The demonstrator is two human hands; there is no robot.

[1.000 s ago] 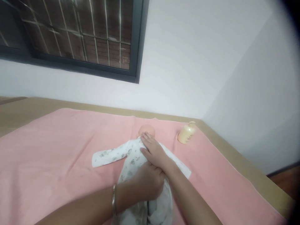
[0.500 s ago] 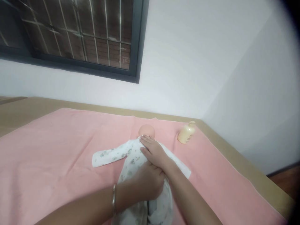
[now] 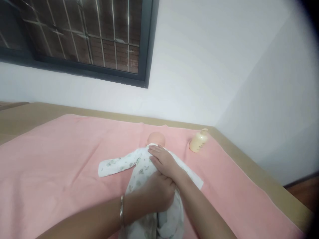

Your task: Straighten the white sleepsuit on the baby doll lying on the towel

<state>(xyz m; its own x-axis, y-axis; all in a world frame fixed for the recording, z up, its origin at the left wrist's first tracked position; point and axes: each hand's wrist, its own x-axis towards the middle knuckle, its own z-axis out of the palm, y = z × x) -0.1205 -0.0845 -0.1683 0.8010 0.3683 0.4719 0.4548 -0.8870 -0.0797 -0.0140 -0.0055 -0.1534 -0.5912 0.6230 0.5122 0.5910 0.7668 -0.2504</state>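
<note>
A bald doll [image 3: 156, 137] lies on the pink sheet, dressed in a white baby romper [image 3: 141, 174] with small printed figures. My right hand [image 3: 164, 160] rests flat over the upper part of the romper, just below the doll's head, fingers stretched out. Below it my left hand [image 3: 159, 192], with a silver bangle [image 3: 122, 211] on the wrist, is closed in a fist over the middle of the garment. Its fingertips are hidden, so what they pinch cannot be seen. One sleeve extends to the left, the other to the right beneath my right forearm.
A pale yellow pump bottle [image 3: 198, 142] stands on the pink sheet [image 3: 82, 146], right of the doll's head. Beyond the sheet runs a tan bed edge [image 3: 119, 117] against a white wall [image 3: 199, 66]. A dark-framed window [image 3: 147, 43] with bars is at upper left.
</note>
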